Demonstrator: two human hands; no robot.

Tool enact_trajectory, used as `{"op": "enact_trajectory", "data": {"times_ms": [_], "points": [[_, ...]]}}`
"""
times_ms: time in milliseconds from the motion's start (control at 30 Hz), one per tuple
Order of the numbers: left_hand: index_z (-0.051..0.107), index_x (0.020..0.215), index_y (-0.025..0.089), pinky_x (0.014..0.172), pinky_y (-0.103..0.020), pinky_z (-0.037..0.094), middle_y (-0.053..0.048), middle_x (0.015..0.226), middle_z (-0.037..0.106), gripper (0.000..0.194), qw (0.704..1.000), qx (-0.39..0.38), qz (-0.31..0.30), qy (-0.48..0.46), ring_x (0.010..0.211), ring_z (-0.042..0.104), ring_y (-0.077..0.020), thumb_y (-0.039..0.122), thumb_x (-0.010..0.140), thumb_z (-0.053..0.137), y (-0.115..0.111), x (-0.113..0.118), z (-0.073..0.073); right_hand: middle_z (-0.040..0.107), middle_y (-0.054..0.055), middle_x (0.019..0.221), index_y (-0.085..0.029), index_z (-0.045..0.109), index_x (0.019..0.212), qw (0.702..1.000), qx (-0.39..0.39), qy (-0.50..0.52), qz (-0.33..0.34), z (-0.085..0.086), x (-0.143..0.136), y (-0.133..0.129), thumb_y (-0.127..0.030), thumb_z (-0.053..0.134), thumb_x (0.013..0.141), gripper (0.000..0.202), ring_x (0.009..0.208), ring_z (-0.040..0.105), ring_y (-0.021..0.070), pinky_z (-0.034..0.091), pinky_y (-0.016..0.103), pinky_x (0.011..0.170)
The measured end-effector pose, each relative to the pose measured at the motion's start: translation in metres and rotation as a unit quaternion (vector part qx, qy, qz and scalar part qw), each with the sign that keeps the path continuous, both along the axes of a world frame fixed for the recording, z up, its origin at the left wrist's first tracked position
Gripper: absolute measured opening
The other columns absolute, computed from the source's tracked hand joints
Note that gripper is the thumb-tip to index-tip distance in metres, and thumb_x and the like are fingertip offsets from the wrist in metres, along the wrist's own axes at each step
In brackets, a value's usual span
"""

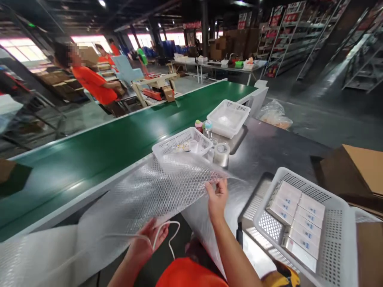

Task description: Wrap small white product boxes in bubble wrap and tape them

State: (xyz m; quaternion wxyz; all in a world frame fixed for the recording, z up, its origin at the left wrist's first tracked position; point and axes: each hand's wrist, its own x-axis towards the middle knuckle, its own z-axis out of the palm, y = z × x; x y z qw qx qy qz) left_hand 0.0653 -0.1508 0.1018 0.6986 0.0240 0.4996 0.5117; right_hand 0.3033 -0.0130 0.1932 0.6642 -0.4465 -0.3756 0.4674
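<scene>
A long sheet of clear bubble wrap (167, 191) stretches between my two hands, slanting from the roll (38, 255) at lower left. My right hand (218, 197) pinches its near right edge between thumb and fingers. My left hand (149, 237) has curled fingers at the near edge of the sheet, further left. A white cord (170, 223) loops in front of my left fingers and hangs down. Behind the sheet, and partly covered by it, stands a white basket (206, 139) with small packaged items. A roll of clear tape (222, 153) stands beside that basket.
A green conveyor belt (125, 133) runs beyond the metal table (269, 143). At right, a white basket (338, 231) holds several small white boxes (308, 227). Another white basket (229, 115) stands further back. Cardboard (353, 171) lies at far right. A co-worker (92, 79) stands across the belt.
</scene>
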Motion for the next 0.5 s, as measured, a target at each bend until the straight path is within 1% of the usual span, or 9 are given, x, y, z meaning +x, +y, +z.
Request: {"op": "enact_trajectory", "data": {"times_ms": [33,100,200,267,300,367,400,433,500], "points": [[0.074,0.088,0.023,0.107,-0.043,0.051,-0.01,0.116,0.077,0.028,0.999,-0.027,-0.019,-0.003,0.118,0.069,-0.0283,0.049,0.08,0.069,0.004,0.008,0.001,0.064,0.007,0.123,-0.023,0.061,0.078,0.996,0.029,-0.079,-0.009,-0.003,0.011,0.002,-0.038,0.074,0.079,0.02,0.124,0.055,0.0264,0.041,0.04,0.109],[0.074,0.089,0.022,0.1,-0.045,0.053,-0.013,0.125,0.074,0.047,0.993,-0.063,-0.094,-0.023,0.116,0.069,-0.0304,0.066,0.079,0.063,0.005,0.025,0.003,0.06,0.009,0.133,-0.023,0.061,0.079,0.984,0.017,-0.175,0.009,-0.025,0.025,0.005,-0.036,0.069,0.082,0.016,0.131,0.05,0.0269,0.04,0.039,0.111],[0.076,0.103,0.019,0.088,-0.042,0.054,-0.018,0.114,0.077,0.068,0.96,-0.042,-0.277,-0.014,0.102,0.072,-0.0318,0.079,0.073,0.064,-0.003,0.043,0.009,0.067,0.006,0.107,-0.024,0.057,0.083,0.954,-0.2,-0.219,0.028,-0.087,0.035,0.004,-0.032,0.061,0.085,0.009,0.108,0.06,0.0212,0.051,0.031,0.093],[0.077,0.104,0.018,0.082,-0.037,0.053,-0.015,0.097,0.08,0.058,0.914,0.008,-0.404,0.03,0.089,0.073,-0.0278,0.067,0.074,0.073,-0.009,0.047,0.013,0.063,0.001,0.085,-0.024,0.054,0.081,0.912,-0.34,-0.227,0.014,-0.129,0.042,-0.002,-0.029,0.057,0.086,0.007,0.086,0.062,0.0186,0.052,0.027,0.079],[0.078,0.098,0.018,0.078,-0.034,0.052,-0.012,0.087,0.079,0.047,0.891,0.031,-0.449,0.061,0.082,0.072,-0.0251,0.059,0.076,0.076,-0.01,0.046,0.016,0.06,0.0,0.077,-0.024,0.052,0.079,0.896,-0.379,-0.232,0.005,-0.146,0.046,-0.006,-0.027,0.057,0.085,0.008,0.079,0.06,0.0179,0.052,0.026,0.074],[0.077,0.082,0.019,0.067,-0.029,0.049,-0.006,0.072,0.076,0.03,0.856,0.054,-0.501,0.119,0.067,0.068,-0.0203,0.049,0.079,0.076,-0.008,0.045,0.021,0.055,-0.003,0.067,-0.025,0.05,0.077,0.879,-0.412,-0.24,-0.01,-0.17,0.055,-0.014,-0.024,0.056,0.085,0.01,0.067,0.057,0.0173,0.049,0.027,0.066],[0.074,0.075,0.02,0.061,-0.027,0.046,-0.005,0.066,0.073,0.029,0.847,0.055,-0.509,0.14,0.06,0.065,-0.0183,0.048,0.081,0.074,-0.003,0.047,0.022,0.053,-0.004,0.064,-0.025,0.05,0.077,0.872,-0.426,-0.242,-0.015,-0.177,0.059,-0.017,-0.023,0.057,0.085,0.011,0.061,0.055,0.017,0.048,0.027,0.062],[0.073,0.073,0.02,0.056,-0.026,0.044,-0.004,0.063,0.071,0.03,0.844,0.058,-0.511,0.154,0.055,0.062,-0.0168,0.047,0.082,0.071,0.004,0.052,0.023,0.051,-0.005,0.061,-0.026,0.05,0.077,0.865,-0.438,-0.243,-0.019,-0.181,0.063,-0.019,-0.023,0.058,0.085,0.012,0.057,0.054,0.0168,0.046,0.027,0.059],[0.074,0.086,0.02,0.055,-0.026,0.044,-0.005,0.071,0.073,0.028,0.846,0.075,-0.497,0.178,0.055,0.061,-0.0163,0.047,0.084,0.067,0.024,0.076,0.022,0.049,-0.006,0.058,-0.026,0.05,0.079,0.856,-0.456,-0.243,-0.021,-0.185,0.07,-0.02,-0.024,0.06,0.085,0.012,0.052,0.052,0.0167,0.044,0.027,0.056]]}}
